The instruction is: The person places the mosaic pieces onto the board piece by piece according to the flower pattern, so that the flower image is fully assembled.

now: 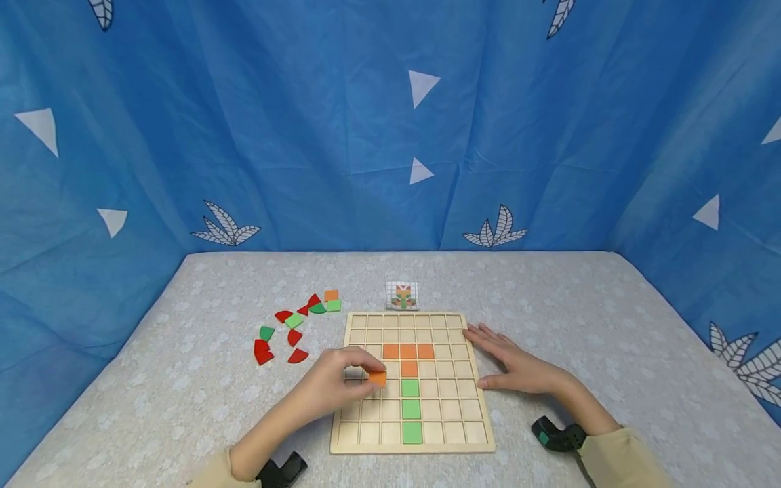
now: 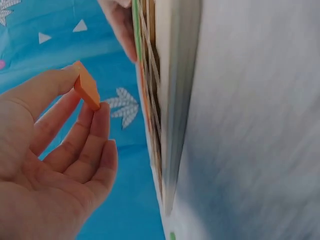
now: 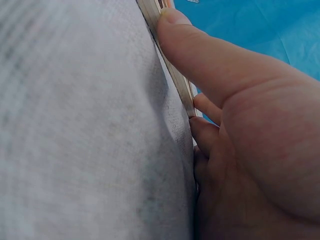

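Note:
My left hand (image 1: 342,381) pinches an orange square tile (image 2: 87,86) between thumb and fingertips, held over the left part of a wooden grid board (image 1: 448,448). The left wrist view has that tile tilted and raised from the board. On the board, three orange tiles (image 1: 408,351) form a row, with another orange tile (image 1: 409,369) under the middle one. Three light green tiles (image 1: 411,409) continue that column downward. Along the board's right edge rests my right hand (image 1: 518,366), fingers extended; its thumb touches the wooden side in the right wrist view.
Left of the board lie loose pieces: several red pieces (image 1: 295,337), dark green ones (image 1: 266,333), light green ones (image 1: 294,320) and an orange square (image 1: 331,295). A small pattern card (image 1: 402,295) lies behind the board. Blue curtains (image 1: 342,135) surround the patterned tablecloth (image 1: 549,298).

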{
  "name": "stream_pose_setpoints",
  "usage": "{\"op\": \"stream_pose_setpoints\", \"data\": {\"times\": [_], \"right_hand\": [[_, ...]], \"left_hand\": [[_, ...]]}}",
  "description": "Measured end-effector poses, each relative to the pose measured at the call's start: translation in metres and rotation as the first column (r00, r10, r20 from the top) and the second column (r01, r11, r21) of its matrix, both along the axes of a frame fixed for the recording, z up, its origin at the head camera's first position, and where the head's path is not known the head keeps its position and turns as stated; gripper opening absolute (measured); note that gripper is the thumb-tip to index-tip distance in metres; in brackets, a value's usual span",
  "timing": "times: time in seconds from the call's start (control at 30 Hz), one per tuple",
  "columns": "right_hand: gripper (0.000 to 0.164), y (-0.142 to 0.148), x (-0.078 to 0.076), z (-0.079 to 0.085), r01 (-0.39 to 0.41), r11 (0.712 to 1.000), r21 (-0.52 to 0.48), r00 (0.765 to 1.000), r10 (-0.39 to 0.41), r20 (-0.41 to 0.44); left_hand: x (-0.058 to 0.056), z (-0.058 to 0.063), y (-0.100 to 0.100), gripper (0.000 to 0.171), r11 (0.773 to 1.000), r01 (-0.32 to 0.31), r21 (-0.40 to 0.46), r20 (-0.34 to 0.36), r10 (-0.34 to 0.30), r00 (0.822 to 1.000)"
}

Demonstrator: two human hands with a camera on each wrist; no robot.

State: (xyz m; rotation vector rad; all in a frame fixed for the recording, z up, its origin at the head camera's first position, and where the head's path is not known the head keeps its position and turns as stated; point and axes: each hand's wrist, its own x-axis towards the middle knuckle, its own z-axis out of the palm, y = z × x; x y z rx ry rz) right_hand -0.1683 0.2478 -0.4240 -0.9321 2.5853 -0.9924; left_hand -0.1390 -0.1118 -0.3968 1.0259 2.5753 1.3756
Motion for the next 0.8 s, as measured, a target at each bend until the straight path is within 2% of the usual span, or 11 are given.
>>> {"op": "stream_pose_setpoints", "data": {"times": [0.23,0.33,0.47,0.67,0.8], "right_hand": [[0.083,0.000,-0.001,-0.001,-0.002,1.000,-0.001,1.000,0.002,-0.002],[0.083,0.000,-0.001,-0.001,-0.001,1.000,-0.001,1.000,0.001,0.000],[0.083,0.001,-0.001,-0.002,0.003,1.000,0.002,1.000,-0.003,0.000],[0.083,0.000,0.000,-0.002,0.006,1.000,0.003,1.000,-0.006,0.001],[0.084,0.000,0.000,-0.001,0.005,1.000,0.000,1.000,-0.005,-0.003]], "left_hand": [[0.009,-0.005,0.006,0.019,0.999,0.035,-0.001,0.062,-0.035,0.997],[0.011,-0.008,0.009,0.017,0.998,0.062,-0.004,0.068,-0.061,0.996],[0.013,-0.012,0.013,0.014,0.996,0.090,-0.013,0.052,-0.089,0.995],[0.017,-0.017,0.017,0.013,0.997,0.072,-0.035,0.049,-0.070,0.996],[0.019,-0.016,0.020,0.012,0.996,0.067,-0.062,-0.003,-0.067,0.998]]}}
